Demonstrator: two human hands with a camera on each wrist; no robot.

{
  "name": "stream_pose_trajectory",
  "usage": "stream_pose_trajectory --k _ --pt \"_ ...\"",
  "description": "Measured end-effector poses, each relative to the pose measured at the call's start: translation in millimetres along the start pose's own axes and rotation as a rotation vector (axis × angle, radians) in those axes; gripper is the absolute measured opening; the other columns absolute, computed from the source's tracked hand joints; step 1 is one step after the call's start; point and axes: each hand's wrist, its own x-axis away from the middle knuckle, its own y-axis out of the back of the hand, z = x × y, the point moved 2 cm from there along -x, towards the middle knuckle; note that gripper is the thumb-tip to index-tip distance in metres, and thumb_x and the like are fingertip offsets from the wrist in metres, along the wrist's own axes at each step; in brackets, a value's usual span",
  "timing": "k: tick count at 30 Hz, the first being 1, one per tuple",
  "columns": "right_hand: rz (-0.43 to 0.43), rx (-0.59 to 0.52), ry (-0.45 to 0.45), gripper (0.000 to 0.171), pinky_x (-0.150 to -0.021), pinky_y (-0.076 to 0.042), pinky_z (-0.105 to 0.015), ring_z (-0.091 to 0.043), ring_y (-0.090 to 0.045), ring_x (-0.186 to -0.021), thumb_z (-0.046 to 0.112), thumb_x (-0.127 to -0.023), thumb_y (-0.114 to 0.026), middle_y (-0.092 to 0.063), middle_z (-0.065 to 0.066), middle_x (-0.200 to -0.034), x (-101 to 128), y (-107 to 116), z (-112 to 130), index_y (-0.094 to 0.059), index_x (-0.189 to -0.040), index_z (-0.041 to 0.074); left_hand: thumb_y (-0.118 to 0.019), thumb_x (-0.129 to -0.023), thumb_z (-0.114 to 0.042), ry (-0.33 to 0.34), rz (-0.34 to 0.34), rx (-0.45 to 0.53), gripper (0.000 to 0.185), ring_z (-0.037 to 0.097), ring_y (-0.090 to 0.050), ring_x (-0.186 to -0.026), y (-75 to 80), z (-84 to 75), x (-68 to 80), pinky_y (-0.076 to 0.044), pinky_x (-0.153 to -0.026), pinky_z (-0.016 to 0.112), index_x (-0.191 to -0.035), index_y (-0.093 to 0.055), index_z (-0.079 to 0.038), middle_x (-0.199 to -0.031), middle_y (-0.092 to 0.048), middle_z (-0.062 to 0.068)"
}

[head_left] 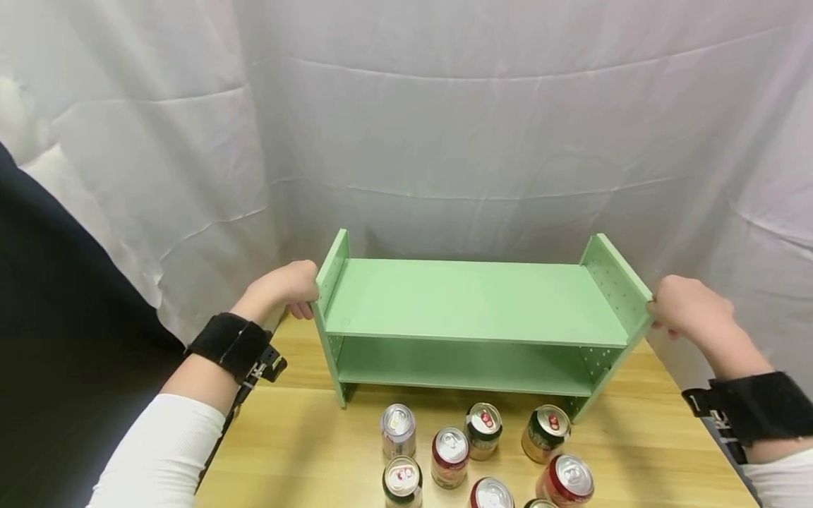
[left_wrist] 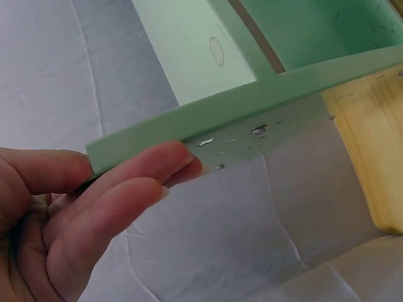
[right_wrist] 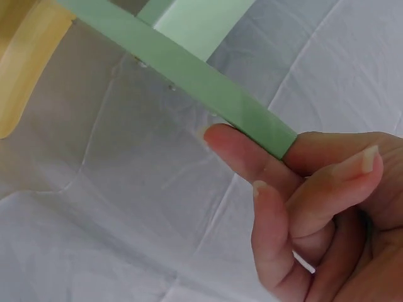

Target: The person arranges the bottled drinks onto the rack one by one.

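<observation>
A light green two-tier shelf stands on the wooden table against a white cloth backdrop. My left hand grips the shelf's left side panel, thumb on one face and fingers on the other. My right hand grips the right side panel the same way, with its fingers behind the panel edge. Several drink cans stand on the table in front of the shelf.
White cloth hangs close behind and to both sides of the shelf. A dark surface fills the left. The table's left edge lies near my left forearm. Both shelf tiers hold nothing.
</observation>
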Motion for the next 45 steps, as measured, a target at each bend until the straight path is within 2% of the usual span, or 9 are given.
stream_pose_trajectory --k 6,11,16,20,24,28,32,35,45 --pt "-0.115 0.009 0.088 0.028 -0.048 -0.041 -0.039 -0.02 -0.054 -0.056 0.015 -0.089 -0.038 -0.06 -0.002 -0.06 0 -6 1 -0.06 -0.075 0.007 -0.035 -0.078 0.008 -0.024 -0.03 -0.008 0.017 0.022 -0.067 -0.054 6.0 3.6 5.4 -0.057 -0.052 0.031 -0.073 -0.047 -0.002 -0.067 -0.067 0.017" --pt "-0.263 -0.041 0.121 0.035 -0.051 -0.043 -0.043 -0.033 -0.059 -0.063 0.024 -0.099 -0.036 -0.065 -0.002 -0.065 10 -25 -8 -0.06 -0.1 -0.001 -0.035 -0.077 0.009 -0.028 -0.01 -0.002 0.017 0.021 -0.067 -0.054 6.5 2.3 6.8 -0.056 -0.052 0.031 -0.073 -0.048 -0.002 -0.069 -0.067 0.018" --pt "-0.547 -0.203 0.026 0.048 -0.061 -0.041 -0.051 -0.052 -0.057 -0.083 0.034 -0.101 -0.035 -0.07 -0.021 -0.083 31 -51 -7 -0.051 -0.125 -0.004 -0.036 -0.077 0.008 -0.035 -0.017 -0.02 0.02 0.022 -0.067 -0.055 9.4 3.2 8.2 -0.056 -0.052 0.031 -0.067 -0.042 -0.008 -0.067 -0.068 0.017" --pt "-0.909 -0.411 -0.031 0.046 -0.076 -0.046 -0.035 -0.031 -0.064 -0.091 0.026 -0.098 -0.045 -0.062 -0.025 -0.116 43 -77 1 -0.044 -0.135 -0.001 -0.037 -0.078 0.007 -0.037 -0.022 -0.026 0.022 0.021 -0.067 -0.055 11.8 4.8 11.0 -0.057 -0.055 0.032 -0.066 -0.038 -0.011 -0.068 -0.068 0.016" --pt "-1.125 -0.545 0.079 0.044 -0.108 -0.028 -0.019 -0.009 -0.051 -0.121 0.016 -0.094 -0.053 -0.06 0.005 -0.127 52 -108 8 -0.045 -0.135 0.002 -0.038 -0.079 0.007 -0.045 0.003 -0.01 0.023 0.018 -0.067 -0.055 9.6 6.1 13.4 -0.058 -0.055 0.032 -0.065 -0.038 -0.011 -0.068 -0.068 0.016" --pt "-1.229 -0.594 0.312 0.039 -0.095 -0.034 -0.003 0.011 -0.049 -0.115 0.009 -0.09 -0.058 -0.055 0.029 -0.117 59 -133 13 -0.052 -0.125 -0.005 -0.039 -0.08 0.007 -0.056 0.013 0.002 0.024 0.018 -0.067 -0.056 8.8 7.3 15.5 -0.057 -0.055 0.031 -0.064 -0.038 -0.011 -0.068 -0.068 0.015" --pt "-1.228 -0.63 0.598 0.036 -0.081 -0.042 0.0 0.01 -0.057 -0.104 0.011 -0.089 -0.061 -0.066 0.014 -0.11 63 -151 27 -0.055 -0.111 -0.017 -0.04 -0.081 0.006 -0.055 0.019 0.019 0.02 0.02 -0.068 -0.059 11.5 9.0 19.3 -0.058 -0.057 0.032 -0.067 -0.041 -0.008 -0.07 -0.068 0.017" --pt "-1.178 -0.672 0.705 0.043 -0.085 -0.045 -0.005 0.007 -0.06 -0.101 0.018 -0.089 -0.064 -0.07 0.002 -0.106 68 -160 39 -0.055 -0.108 -0.02 -0.041 -0.082 0.005 -0.05 0.029 0.029 0.016 0.02 -0.068 -0.061 12.8 10.0 21.8 -0.058 -0.059 0.032 -0.07 -0.043 -0.005 -0.073 -0.068 0.019" --pt "-1.034 -0.691 0.736 0.064 -0.092 -0.043 -0.008 0.005 -0.06 -0.104 0.036 -0.085 -0.068 -0.071 -0.006 -0.106 73 -199 41 -0.053 -0.11 -0.021 -0.043 -0.084 0.005 -0.037 0.042 0.032 0.012 0.019 -0.068 -0.06 11.2 9.4 28.5 -0.058 -0.059 0.031 -0.075 -0.051 0.003 -0.073 -0.068 0.018"
